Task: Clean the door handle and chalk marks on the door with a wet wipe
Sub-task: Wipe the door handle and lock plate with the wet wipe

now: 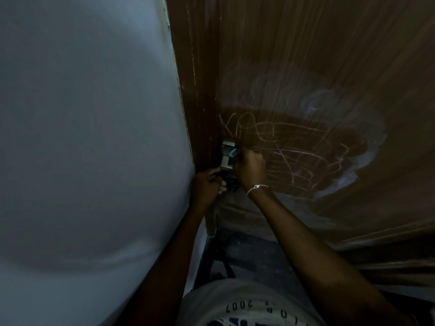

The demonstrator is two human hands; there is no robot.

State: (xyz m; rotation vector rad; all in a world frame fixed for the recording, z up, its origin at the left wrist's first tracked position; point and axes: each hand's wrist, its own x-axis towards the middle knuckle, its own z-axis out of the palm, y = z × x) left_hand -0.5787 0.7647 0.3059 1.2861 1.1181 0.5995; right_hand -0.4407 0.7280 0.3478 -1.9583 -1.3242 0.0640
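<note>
Now right hand (250,166) fingers curled against metal handle plate (227,155); left hand (208,184) gripping below

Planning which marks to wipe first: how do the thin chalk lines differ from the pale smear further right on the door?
The chalk lines are thin, crisp scribbles; the smear is a broad, hazy patch. The lines start right beside the right hand; the smear sits further from it. Both are whitish marks on the brown door.
</note>
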